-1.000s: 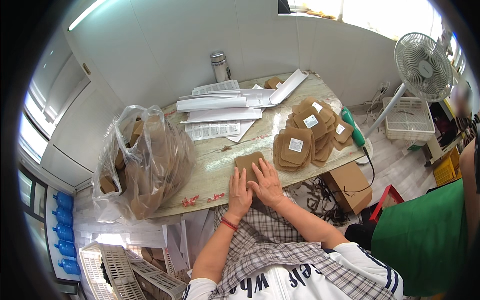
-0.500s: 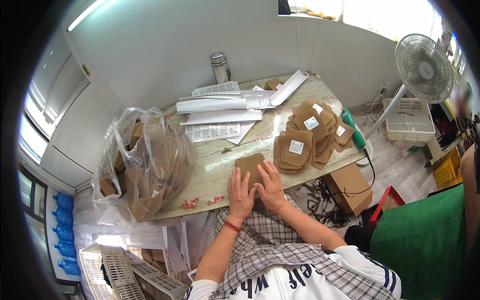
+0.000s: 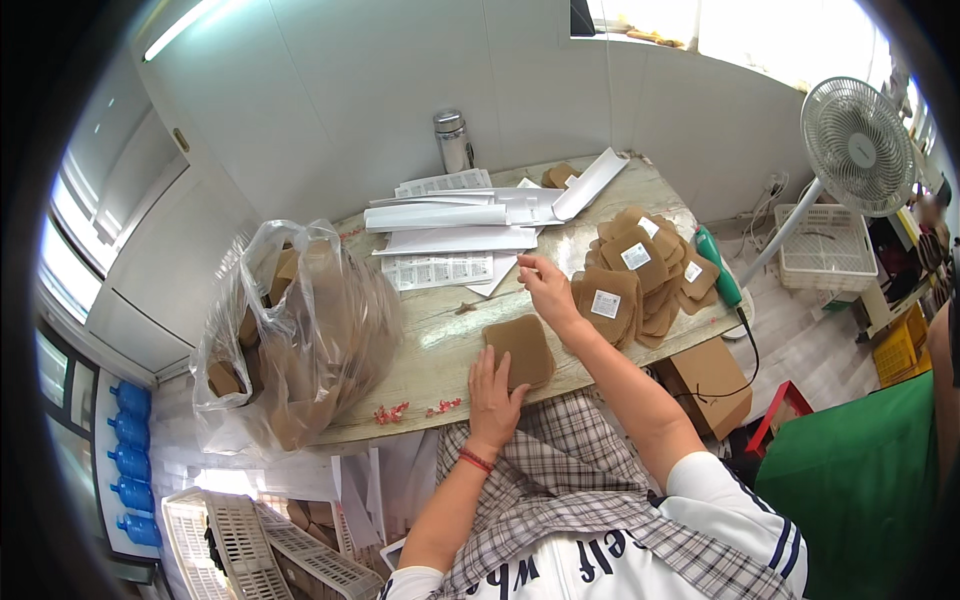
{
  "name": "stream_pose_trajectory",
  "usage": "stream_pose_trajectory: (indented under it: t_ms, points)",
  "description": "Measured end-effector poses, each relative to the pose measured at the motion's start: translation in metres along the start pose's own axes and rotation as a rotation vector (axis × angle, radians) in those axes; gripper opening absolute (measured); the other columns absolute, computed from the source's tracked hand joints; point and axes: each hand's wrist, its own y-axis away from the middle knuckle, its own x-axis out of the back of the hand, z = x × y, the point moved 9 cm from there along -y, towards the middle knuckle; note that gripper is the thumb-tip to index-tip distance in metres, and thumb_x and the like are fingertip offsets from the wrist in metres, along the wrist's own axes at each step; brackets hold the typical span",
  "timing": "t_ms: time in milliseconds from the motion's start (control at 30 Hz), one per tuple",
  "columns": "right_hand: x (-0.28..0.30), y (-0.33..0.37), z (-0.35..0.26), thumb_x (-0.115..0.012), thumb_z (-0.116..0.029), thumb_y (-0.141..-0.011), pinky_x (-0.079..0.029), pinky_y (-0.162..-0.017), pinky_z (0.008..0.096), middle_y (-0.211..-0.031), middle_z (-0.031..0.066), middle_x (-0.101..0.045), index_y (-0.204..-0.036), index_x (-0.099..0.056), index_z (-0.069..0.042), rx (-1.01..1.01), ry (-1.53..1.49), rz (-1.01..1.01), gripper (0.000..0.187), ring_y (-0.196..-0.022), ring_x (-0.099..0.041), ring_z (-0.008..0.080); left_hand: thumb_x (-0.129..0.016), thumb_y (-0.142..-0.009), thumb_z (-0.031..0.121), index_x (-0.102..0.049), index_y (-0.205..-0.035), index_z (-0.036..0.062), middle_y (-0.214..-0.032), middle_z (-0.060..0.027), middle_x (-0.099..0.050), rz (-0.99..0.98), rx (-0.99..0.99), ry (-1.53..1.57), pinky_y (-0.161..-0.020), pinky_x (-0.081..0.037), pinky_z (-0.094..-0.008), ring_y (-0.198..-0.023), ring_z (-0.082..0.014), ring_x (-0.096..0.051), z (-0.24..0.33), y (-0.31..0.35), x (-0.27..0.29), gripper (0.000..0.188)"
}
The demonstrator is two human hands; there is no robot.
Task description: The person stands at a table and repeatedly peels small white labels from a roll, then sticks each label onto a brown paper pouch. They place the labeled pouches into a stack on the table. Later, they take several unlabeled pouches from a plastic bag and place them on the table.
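looked partway along. brown pads with white labels sat heaped as a labelled pile point(image 3: 635, 275) on the right of the bench point(image 3: 440, 335); those seemed done. top piece of the brown stack point(image 3: 520, 350), at the near edge in front of the person, showed no label. label sheets point(image 3: 440, 270) with printed grids lay farther back, under and beside white paper strips point(image 3: 445, 217), so labels seemed left over. transparent bag point(image 3: 310, 345) at the left held plenty more brown pieces; couldn't tell if those were labelled.

left hand point(image 3: 493, 400) lay flat, fingers spread, on the lower left corner of the stack. right hand point(image 3: 548, 290) was raised between label sheets and labelled pile, fingers bent, thumb and index near each other; couldn't tell if anything was pinched.

edges: stack sat right at the near edge, above the plaid cloth point(image 3: 530, 450). bag crowded the left end. green tool point(image 3: 718, 268) lay along the right edge, cord hanging down. room: bench surface showed from bag to stack, with red scraps point(image 3: 392, 412) near the front edge; gap from stack to labelled pile was narrow. steel flask point(image 3: 454, 142) stood behind the papers.
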Motion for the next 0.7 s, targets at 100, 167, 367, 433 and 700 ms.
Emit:
stream_pose_trajectory:
  t_ms: [100, 167, 367, 433, 700]
  points:
    - [-0.011, -0.064, 0.037, -0.058, -0.010, -0.096, -0.055, -0.083, 0.0328, -0.126, 0.0154, -0.058, -0.138, -0.046, 0.005, -0.296, -0.332, -0.004, 0.047, -0.098, -0.065, 0.0202, -0.064, -0.093, 0.031, -0.045, -0.143, 0.0023, -0.154, -0.0217, -0.033, -0.008, -0.009, 0.004, -0.118, -0.024, -0.0524, -0.144, -0.0393, -0.028, 0.001, -0.001, 0.002, 0.060]
    - [-0.022, -0.091, 0.041, -0.055, -0.007, -0.096, -0.055, -0.085, 0.0334, -0.139, 0.0185, -0.045, -0.152, -0.025, 0.003, -0.359, -0.502, 0.003, 0.064, -0.103, -0.064, 0.0270, -0.065, -0.093, 0.033, -0.045, -0.143, 0.0026, -0.154, -0.0209, -0.033, 0.001, -0.013, -0.006, -0.118, -0.025, -0.0525, -0.143, -0.0390, -0.029, 0.000, 0.000, 0.002, 0.062]
    - [-0.047, -0.137, 0.074, -0.057, 0.001, -0.094, -0.057, -0.088, 0.0355, -0.143, 0.0239, -0.034, -0.154, -0.006, 0.003, -0.445, -0.863, 0.064, 0.079, -0.112, -0.061, 0.0325, -0.066, -0.091, 0.034, -0.044, -0.143, 0.0020, -0.154, -0.0220, -0.034, -0.018, -0.012, 0.016, -0.117, -0.026, -0.0512, -0.143, -0.0394, -0.030, 0.003, -0.002, 0.005, 0.065]
    - [-0.057, -0.144, 0.079, -0.060, 0.002, -0.092, -0.058, -0.086, 0.0337, -0.131, 0.0242, -0.046, -0.148, -0.020, 0.008, -0.468, -0.897, 0.085, 0.070, -0.106, -0.063, 0.0304, -0.067, -0.090, 0.033, -0.044, -0.143, 0.0015, -0.153, -0.0222, -0.034, -0.025, -0.002, 0.017, -0.117, -0.026, -0.0501, -0.143, -0.0396, -0.030, 0.002, 0.000, 0.005, 0.066]
    - [-0.043, -0.164, 0.052, -0.073, -0.010, -0.088, -0.050, -0.062, 0.0237, -0.073, -0.0003, -0.061, -0.088, -0.067, -0.003, -0.311, -0.565, 0.145, 0.009, -0.064, -0.056, 0.0088, -0.070, -0.089, 0.031, -0.044, -0.143, 0.0013, -0.153, -0.0223, -0.033, -0.037, 0.003, 0.048, -0.117, -0.028, -0.0504, -0.142, -0.0403, -0.031, 0.004, -0.002, 0.005, 0.068]
